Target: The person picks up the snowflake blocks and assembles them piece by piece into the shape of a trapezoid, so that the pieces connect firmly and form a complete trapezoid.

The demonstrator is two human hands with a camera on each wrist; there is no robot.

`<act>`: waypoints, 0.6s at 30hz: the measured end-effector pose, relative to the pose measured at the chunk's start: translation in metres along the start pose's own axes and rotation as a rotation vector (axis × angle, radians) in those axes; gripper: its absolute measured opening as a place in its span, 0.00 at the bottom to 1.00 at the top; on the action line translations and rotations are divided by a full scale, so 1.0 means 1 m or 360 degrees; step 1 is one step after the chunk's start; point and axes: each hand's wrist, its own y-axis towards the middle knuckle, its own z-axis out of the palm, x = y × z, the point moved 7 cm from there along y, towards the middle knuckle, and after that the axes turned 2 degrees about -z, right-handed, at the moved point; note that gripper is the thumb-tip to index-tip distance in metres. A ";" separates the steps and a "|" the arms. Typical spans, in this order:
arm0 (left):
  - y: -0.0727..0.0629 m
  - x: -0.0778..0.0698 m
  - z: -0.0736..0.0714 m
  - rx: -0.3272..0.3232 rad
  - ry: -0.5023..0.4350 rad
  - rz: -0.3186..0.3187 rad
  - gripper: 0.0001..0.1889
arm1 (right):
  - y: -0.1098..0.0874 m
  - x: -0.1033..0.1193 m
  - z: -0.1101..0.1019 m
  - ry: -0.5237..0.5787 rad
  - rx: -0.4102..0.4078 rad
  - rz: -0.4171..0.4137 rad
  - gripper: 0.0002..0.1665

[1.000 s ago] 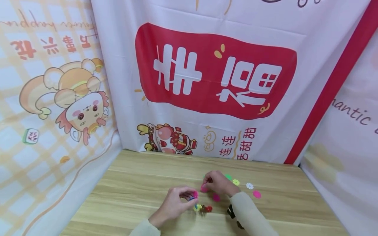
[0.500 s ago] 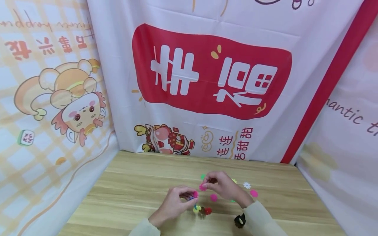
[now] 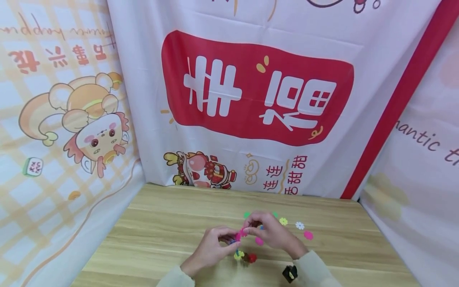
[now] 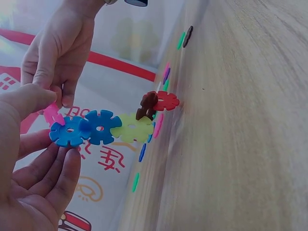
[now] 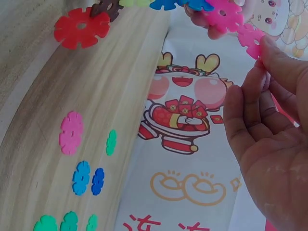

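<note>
My left hand (image 3: 211, 249) holds one end of a chain of slotted snowflake discs, its thumb and fingers around the pink end disc (image 5: 224, 15). From there run blue discs (image 4: 100, 127), a yellow disc (image 4: 133, 128), a brown disc (image 4: 147, 107) and a red disc (image 4: 166, 101) at the far end. Between thumb and fingertips my right hand (image 3: 270, 233) pinches a second pink disc (image 5: 250, 40). Its edge meets the edge of the chain's pink disc in the right wrist view. My left fingers partly cover the chain's end.
Loose discs lie flat on the wooden table (image 3: 161, 223): a pink disc (image 3: 308, 235), a white disc (image 3: 299, 225), a yellow disc (image 3: 283, 221), and several green and blue ones. A small black object (image 3: 290, 274) sits near my right sleeve. Printed cloth (image 3: 322, 167) hangs behind.
My right hand has lifted the loose pink disc and brought it left and nearer, up against the chain's end. My left hand has stayed in place with the chain.
</note>
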 end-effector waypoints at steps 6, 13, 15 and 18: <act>-0.001 -0.003 0.001 0.0017 -0.0017 -0.0001 0.13 | 0.000 0.003 0.001 -0.0016 0.0012 0.0017 0.02; 0.000 -0.003 0.001 0.0028 -0.0003 0.0000 0.14 | 0.001 0.007 0.000 -0.0083 -0.0011 -0.0010 0.02; 0.000 -0.003 0.001 0.0025 0.0000 0.0005 0.14 | 0.001 0.007 0.000 -0.0096 -0.0009 -0.0007 0.02; 0.001 -0.004 0.001 0.0023 0.0007 0.0022 0.14 | 0.002 0.006 0.001 -0.0111 0.0002 -0.0001 0.03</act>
